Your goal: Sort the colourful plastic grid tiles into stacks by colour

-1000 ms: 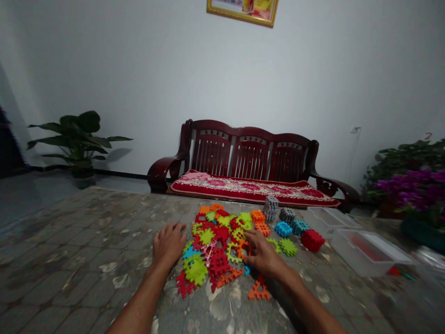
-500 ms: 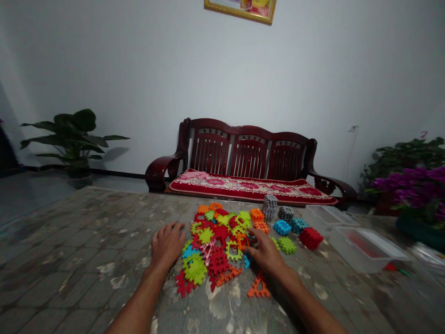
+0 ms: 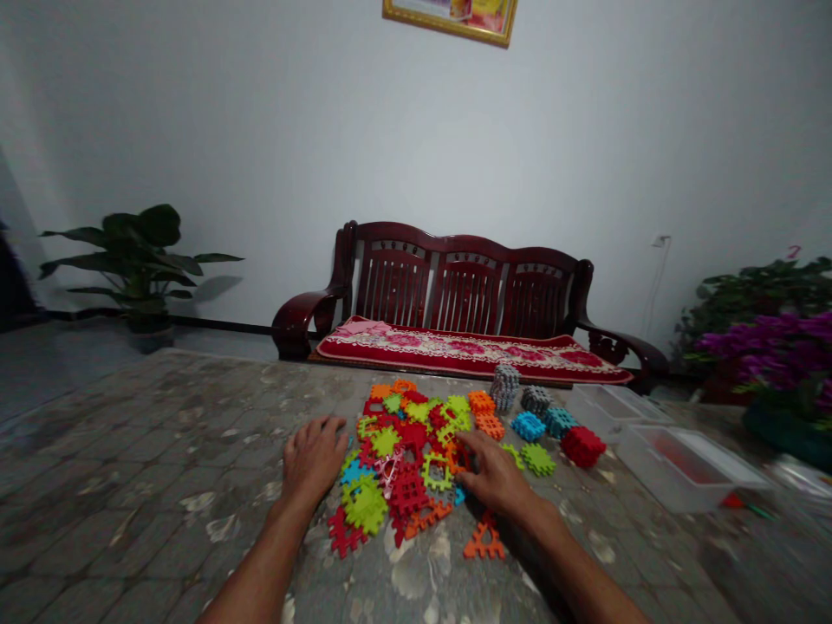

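Observation:
A loose pile of flat, notched plastic interlocking pieces in several colours lies before me. Beside its left edge, my left hand (image 3: 315, 452) rests on the table, fingers stretched and holding nothing. At the opposite edge is my right hand (image 3: 495, 470), its thumb and fingers apart and touching or just beside an orange piece (image 3: 460, 459). Between the hands are lime-green pieces (image 3: 365, 507), a lime-green square frame (image 3: 438, 472), red pieces (image 3: 407, 494) and a pink piece (image 3: 388, 472). An orange triangle (image 3: 484, 539) lies apart, below my right wrist.
Right of the pile stand sorted stacks: orange (image 3: 489, 424), light grey (image 3: 505, 387), dark grey (image 3: 536, 399), blue (image 3: 528, 425), teal (image 3: 560, 422), red (image 3: 583, 445) and lime-green (image 3: 538, 460). Clear plastic boxes (image 3: 676, 490) sit farther right. A wooden bench (image 3: 464, 238) is behind the table.
My right hand has shifted slightly, its fingers lowering and curling a little more at the pile's right edge. My left hand stays in place.

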### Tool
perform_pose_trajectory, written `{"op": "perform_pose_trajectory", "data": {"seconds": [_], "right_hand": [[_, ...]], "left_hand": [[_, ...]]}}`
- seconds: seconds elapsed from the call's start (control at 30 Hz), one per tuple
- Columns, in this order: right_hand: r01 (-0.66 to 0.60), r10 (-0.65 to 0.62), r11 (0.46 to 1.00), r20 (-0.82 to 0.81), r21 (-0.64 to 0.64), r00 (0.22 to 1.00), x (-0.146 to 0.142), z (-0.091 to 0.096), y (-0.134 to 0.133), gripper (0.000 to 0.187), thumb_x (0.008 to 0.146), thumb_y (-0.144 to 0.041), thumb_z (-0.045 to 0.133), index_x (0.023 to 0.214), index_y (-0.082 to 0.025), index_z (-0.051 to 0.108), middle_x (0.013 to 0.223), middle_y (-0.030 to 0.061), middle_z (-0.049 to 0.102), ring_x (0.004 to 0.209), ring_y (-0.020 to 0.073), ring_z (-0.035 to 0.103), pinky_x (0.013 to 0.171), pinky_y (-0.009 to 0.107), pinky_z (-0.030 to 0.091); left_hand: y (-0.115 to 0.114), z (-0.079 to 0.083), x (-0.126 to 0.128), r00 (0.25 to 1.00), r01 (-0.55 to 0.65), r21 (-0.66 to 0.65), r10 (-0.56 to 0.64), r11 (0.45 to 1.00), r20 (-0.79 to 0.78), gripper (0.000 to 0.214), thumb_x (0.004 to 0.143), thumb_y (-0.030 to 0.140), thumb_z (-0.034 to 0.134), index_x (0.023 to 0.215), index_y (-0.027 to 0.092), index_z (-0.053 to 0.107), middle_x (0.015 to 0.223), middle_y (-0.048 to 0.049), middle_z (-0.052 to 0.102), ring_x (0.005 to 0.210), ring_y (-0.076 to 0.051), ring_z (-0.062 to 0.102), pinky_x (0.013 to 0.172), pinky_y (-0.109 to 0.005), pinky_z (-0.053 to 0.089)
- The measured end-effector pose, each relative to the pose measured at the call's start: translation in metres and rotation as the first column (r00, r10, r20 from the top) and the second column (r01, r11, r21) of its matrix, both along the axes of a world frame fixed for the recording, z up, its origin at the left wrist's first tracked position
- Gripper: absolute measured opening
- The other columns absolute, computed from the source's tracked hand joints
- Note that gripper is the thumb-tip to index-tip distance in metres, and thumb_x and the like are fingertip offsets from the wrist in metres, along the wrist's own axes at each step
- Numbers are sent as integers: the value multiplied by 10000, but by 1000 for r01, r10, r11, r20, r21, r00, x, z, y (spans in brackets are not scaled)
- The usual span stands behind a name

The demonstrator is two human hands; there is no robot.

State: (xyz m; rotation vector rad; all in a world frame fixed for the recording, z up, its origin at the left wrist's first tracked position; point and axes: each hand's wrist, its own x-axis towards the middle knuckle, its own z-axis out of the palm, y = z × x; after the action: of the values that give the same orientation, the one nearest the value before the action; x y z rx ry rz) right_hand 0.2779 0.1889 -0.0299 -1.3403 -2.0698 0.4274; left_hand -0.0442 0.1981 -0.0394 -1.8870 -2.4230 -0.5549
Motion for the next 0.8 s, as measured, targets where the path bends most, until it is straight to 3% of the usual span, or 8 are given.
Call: {"op": "perform_pose_trajectory", "data": {"seconds": [0.13, 0.27, 0.43, 0.53, 0.63, 0.8], "right_hand": [[9, -11, 1000, 81, 24, 997, -3, 6, -4, 408, 709, -219, 700, 1117, -224, 720, 1046, 56, 681, 991, 234, 622, 899, 334, 489], [38, -40, 999, 56, 37, 998, -5, 6, -5, 286, 698, -222, 699, 982, -224, 729, 915, 32, 655, 865, 207, 607, 799, 299, 484], [181, -177, 981, -70, 63, 982, 8, 8, 14, 391, 704, -322, 702, 1073, -192, 724, 1000, 84, 718, 918, 257, 665, 840, 359, 520], [316, -315, 949, -93, -3, 945, 22, 17, 36, 450, 767, -434, 637, 1120, -168, 722, 1029, 105, 751, 912, 276, 701, 822, 374, 538], [404, -404, 912, 10, -64, 914, 29, 28, 57, 441, 807, -425, 611, 1141, -161, 722, 1022, 102, 773, 921, 277, 715, 808, 345, 528], [494, -486, 868, 297, 50, 822, 21, 46, 78, 376, 893, -382, 547, 1136, -155, 723, 1070, 129, 768, 1008, 266, 697, 807, 288, 467]], "left_hand": [[1, -2, -2, 1000, 5, 2, -5, 1000, 5, 399, 954, 327, 420, 1255, 272, 676, 1386, -80, 636, 1253, -266, 559, 1099, -438, 347], [2, -2, -1, 1000, 3, 12, -3, 1000, 7, 404, 957, 322, 411, 1260, 277, 674, 1382, -79, 636, 1261, -263, 552, 1100, -436, 347], [1, -1, 1, 1000, -8, 2, 8, 1000, 11, 407, 957, 320, 410, 1261, 268, 676, 1384, -83, 633, 1259, -269, 554, 1102, -440, 344], [0, -1, 1, 1000, -2, 11, 1, 1000, 10, 408, 965, 326, 401, 1263, 266, 673, 1387, -84, 633, 1260, -267, 552, 1099, -437, 342], [1, -2, 0, 1000, -6, 8, 6, 1000, -2, 399, 964, 337, 416, 1264, 277, 672, 1390, -82, 635, 1265, -264, 549, 1094, -429, 345], [2, -2, 0, 1000, -10, 3, 10, 1000, -20, 405, 961, 332, 419, 1267, 273, 676, 1396, -85, 631, 1260, -267, 557, 1101, -430, 342]]}}
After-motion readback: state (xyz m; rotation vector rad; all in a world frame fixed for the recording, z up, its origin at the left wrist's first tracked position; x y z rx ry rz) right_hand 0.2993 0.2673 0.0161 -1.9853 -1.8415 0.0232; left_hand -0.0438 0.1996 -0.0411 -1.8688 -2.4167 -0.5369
